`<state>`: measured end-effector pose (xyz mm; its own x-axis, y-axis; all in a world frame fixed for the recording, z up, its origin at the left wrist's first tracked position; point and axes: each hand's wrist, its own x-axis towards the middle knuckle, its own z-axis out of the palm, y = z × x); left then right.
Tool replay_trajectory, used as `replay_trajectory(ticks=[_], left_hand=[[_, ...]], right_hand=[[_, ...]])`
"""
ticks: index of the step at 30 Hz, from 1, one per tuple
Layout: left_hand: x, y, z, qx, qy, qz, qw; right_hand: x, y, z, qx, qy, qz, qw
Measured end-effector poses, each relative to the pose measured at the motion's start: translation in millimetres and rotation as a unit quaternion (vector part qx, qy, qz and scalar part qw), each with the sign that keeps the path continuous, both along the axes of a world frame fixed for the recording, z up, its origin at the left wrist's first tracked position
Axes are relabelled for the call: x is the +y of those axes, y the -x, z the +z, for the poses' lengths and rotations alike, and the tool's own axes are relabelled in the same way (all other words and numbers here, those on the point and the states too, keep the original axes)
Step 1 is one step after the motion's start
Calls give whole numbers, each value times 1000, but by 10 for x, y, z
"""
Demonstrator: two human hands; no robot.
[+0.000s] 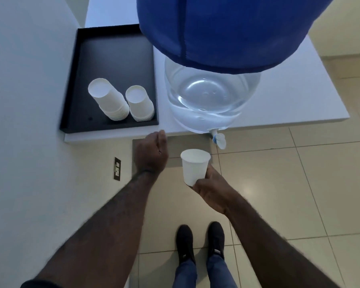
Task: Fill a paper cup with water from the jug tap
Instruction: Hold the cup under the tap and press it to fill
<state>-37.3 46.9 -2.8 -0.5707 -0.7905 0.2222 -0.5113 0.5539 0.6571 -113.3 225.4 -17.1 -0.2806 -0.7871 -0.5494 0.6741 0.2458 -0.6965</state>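
A large clear water jug (211, 96) with a blue cloth cover (222, 30) stands on a white counter (299, 100). Its small white and blue tap (218, 139) sticks out over the counter's front edge. My right hand (213, 189) holds a white paper cup (194, 166) upright by its base, just below and left of the tap. The cup looks empty. My left hand (152, 151) hovers at the counter's front edge, left of the cup, its fingers curled with nothing in them.
A black tray (114, 50) on the counter's left holds two upside-down stacks of white paper cups (109, 100), (139, 103). A white wall runs along the left with a dark socket plate (117, 168). Below are tiled floor and my two dark shoes (200, 242).
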Motion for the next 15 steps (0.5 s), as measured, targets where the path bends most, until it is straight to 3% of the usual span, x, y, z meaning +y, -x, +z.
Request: replay_trajectory(ticks=[5, 9, 15], left_hand=[[214, 98, -13, -20, 17, -63, 998], [390, 264, 68, -19, 50, -129, 990], [554, 505, 51, -44, 105, -235, 965]], right_hand=[[185, 104, -400, 91, -110, -22, 990], [290, 299, -672, 258, -233, -44, 937], [157, 584, -777, 412, -237, -63, 878]])
